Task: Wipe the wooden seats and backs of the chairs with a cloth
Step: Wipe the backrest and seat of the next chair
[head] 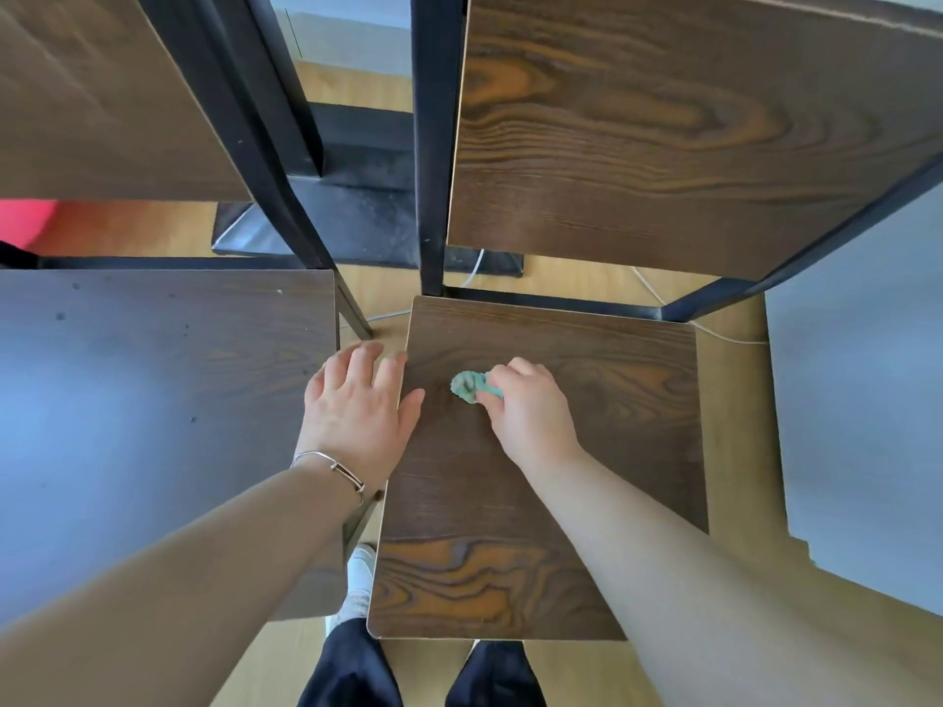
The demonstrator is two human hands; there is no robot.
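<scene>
Right hand (530, 405) bunched round green cloth (467, 386), pressed on right chair seat (510, 502), 11 o'clock of centre. Left hand (357, 405) flat, fingers straight, bracing seat's 9 o'clock edge. Probably mid-seat; back (663, 145) at 12 o'clock and left chair seat (153, 400) likely still to do.

**Seat open at right and near-left**

The seat (627, 431) is lying bare along its right side and near-left corner. The backrest (663, 135) and black frame posts (431, 145) are closing off the far edge. The left hand (357, 405) is covering the narrow gap beside the neighbouring seat (153, 400). The right hand (530, 405), gripping the cloth (467, 386), is occupying the middle.
</scene>
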